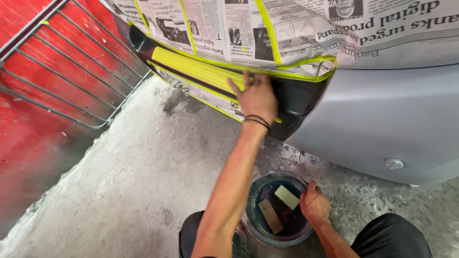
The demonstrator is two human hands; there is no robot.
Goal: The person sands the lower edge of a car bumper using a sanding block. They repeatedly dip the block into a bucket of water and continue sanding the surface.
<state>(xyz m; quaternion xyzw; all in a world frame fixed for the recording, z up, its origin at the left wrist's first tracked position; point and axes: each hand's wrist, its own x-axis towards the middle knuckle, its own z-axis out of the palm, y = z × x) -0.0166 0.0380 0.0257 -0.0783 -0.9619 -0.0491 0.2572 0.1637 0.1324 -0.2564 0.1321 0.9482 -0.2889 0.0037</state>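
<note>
My left hand (258, 98) is flat and open on the dark car bumper (296, 102), rubbing the spot just under the yellow tape (196, 69). I can't tell if there is sanding paper under my palm. My right hand (314, 204) is below the bumper, curled over the rim of the water bucket (256, 228), touching a pale sanding block (287, 197). A brown block (270, 216) sits in the water too. Newspaper (267, 28) already covers the car above the bumper, so I think the masking is done. The grey panel (382, 124) beside the bumper looks smooth and dull. The dark part looks shiny, so I think it needs more rubbing.
</note>
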